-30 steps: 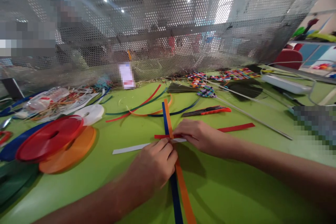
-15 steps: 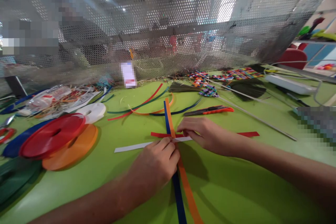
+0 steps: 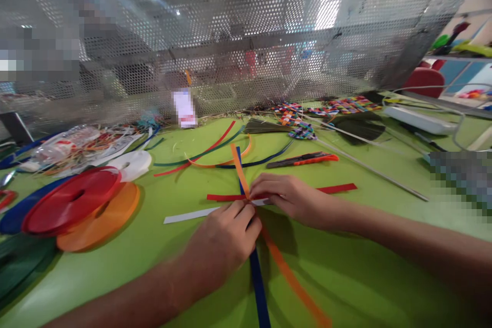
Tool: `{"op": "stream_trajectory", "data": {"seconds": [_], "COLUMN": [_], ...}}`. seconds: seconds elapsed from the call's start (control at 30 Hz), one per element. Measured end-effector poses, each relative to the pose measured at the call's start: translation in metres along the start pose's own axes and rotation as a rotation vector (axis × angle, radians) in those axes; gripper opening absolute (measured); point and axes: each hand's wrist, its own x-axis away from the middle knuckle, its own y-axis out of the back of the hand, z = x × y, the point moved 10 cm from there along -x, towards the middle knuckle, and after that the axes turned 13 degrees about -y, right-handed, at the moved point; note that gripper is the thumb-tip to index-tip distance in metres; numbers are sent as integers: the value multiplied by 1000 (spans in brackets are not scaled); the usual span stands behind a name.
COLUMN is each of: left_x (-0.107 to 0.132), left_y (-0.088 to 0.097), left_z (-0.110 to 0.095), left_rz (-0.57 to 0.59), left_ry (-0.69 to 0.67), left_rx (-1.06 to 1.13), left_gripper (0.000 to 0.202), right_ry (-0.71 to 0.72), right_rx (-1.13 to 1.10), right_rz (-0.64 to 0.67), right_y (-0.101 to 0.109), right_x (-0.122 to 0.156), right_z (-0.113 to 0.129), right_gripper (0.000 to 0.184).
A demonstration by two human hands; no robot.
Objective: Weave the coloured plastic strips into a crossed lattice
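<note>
Four flat plastic strips cross on the green table (image 3: 161,261): an orange strip (image 3: 292,282), a dark blue strip (image 3: 258,287), a red strip (image 3: 223,197) and a white strip (image 3: 188,214). My left hand (image 3: 225,241) is curled with its fingertips pressed on the crossing point. My right hand (image 3: 286,196) lies just right of the crossing, its fingers pinched on the red and white strips there. The orange strip runs slanted, its near end swung out to the right of the blue one.
Red (image 3: 71,200) and orange (image 3: 100,225) strap reels lie at the left, beside a white reel (image 3: 132,164). Loose curved strips (image 3: 207,156), an orange-handled cutter (image 3: 303,159), woven colourful pieces (image 3: 303,115) and a long thin rod (image 3: 369,166) lie beyond. A perforated metal screen (image 3: 246,36) stands behind.
The orange strip has tilted, its near end swinging right away from the blue strip. The red strip has slid left. Both hands stay at the crossing.
</note>
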Motion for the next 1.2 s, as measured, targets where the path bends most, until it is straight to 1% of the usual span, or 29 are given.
{"op": "stream_trajectory", "data": {"seconds": [0.1, 0.17, 0.33, 0.47, 0.57, 0.67, 0.77, 0.83, 0.9, 0.97, 1.1, 1.2], "left_x": [0, 0, 1, 0, 0, 0, 0, 1, 2, 2, 1, 0], "left_y": [1, 2, 1, 0, 2, 2, -1, -2, -2, -2, -2, 1], "left_z": [-1, 0, 0, -1, 1, 1, 0, 0, 0, 0, 1, 1], "left_rz": [-10, -23, -19, 2, -14, -23, -14, -8, 0, 6, 16, -14], "left_ry": [-5, -3, 3, 0, 15, 18, 10, 7, 9, 6, 9, 3], "left_rx": [-11, -13, 6, 18, 16, 19, 35, 34, 32, 38, 42, 34], "left_gripper": [14, 16, 16, 19, 19, 18, 16, 17, 17, 17, 15, 13], "right_ry": [-6, -32, -68, -19, 17, 25, 1, -28, -28, -6, 9, -25], "right_rx": [35, 108, 165, 118, 34, -5, 79, 145, 165, 137, -2, -52], "right_rz": [-72, -72, 11, -11, -12, -47, -67, -38, -19, -29, -12, -37], "right_y": [11, 15, 11, 7, 5, 10, 16, 15, 12, 10, 5, 11], "right_x": [1, 1, 1, 1, 2, 2, 2, 2, 2, 2, 1, 0], "right_z": [-2, -4, -4, 1, 4, 4, 2, -1, -1, 0, -1, -6], "right_gripper": [27, 25, 25, 28, 29, 29, 28, 26, 25, 25, 29, 30]}}
